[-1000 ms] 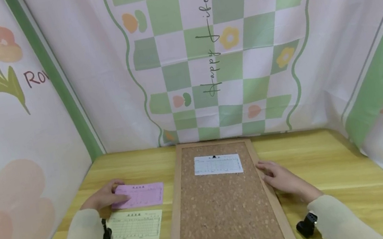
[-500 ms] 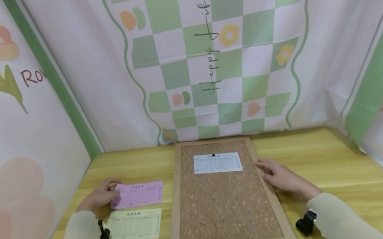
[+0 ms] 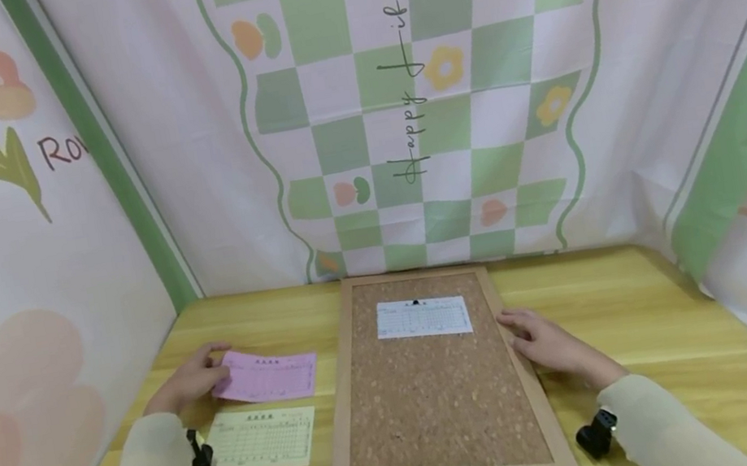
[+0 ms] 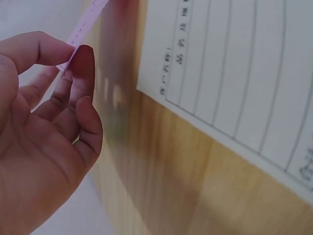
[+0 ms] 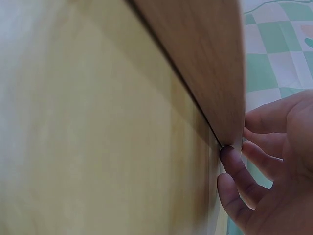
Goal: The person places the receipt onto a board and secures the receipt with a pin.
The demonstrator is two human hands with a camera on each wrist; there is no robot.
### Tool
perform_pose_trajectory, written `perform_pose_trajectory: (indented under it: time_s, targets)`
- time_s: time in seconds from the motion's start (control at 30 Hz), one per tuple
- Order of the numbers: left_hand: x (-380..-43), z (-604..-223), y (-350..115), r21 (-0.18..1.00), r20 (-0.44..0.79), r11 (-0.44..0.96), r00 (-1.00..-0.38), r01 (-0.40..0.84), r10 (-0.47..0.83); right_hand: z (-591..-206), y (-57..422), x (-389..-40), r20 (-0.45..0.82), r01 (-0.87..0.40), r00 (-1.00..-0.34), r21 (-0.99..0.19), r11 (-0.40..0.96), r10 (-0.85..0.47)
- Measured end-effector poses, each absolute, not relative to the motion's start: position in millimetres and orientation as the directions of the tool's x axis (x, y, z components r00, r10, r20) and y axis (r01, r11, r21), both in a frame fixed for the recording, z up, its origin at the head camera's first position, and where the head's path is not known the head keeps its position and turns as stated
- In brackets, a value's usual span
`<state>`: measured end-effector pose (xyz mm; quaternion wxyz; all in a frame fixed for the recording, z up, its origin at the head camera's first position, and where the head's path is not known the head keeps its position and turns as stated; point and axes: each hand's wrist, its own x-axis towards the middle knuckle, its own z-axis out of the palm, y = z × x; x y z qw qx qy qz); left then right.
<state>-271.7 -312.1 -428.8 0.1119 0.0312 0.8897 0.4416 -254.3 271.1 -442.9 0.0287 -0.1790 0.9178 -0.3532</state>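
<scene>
"Paper (image 3: 268,377), the pink one — where is it?"

"It is left of the cork board (image 3: 439,403), just beyond the yellow paper (image 3: 263,439). The left hand (image 3: 185,381) pinches its left edge between thumb and fingers; this edge is raised."

"And the right hand (image 3: 548,344)?"

"Its fingers are loose, with fingertips touching the wooden frame (image 3: 540,403) at the right."

"How to do this well?"

"I would pinch lightly, near the edge — so the paper gets no crease."
</scene>
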Motion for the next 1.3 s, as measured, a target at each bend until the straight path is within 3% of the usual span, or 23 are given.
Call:
perform_pose_trajectory:
  time_s: [0.43, 1.3]
  targets:
    - [-272, -421, -311, 0.805, -0.169, 0.592, -0.972, -0.042, 0.161, -443, 270, -256, 0.074, -0.312, -0.932, -0.662, 0.681, -0.354]
    - [-268, -404, -309, 0.876, -0.027, 0.474, -0.973, 0.088, 0.229, -444, 272, -254, 0.087, -0.325, -0.930, -0.648, 0.689, -0.357]
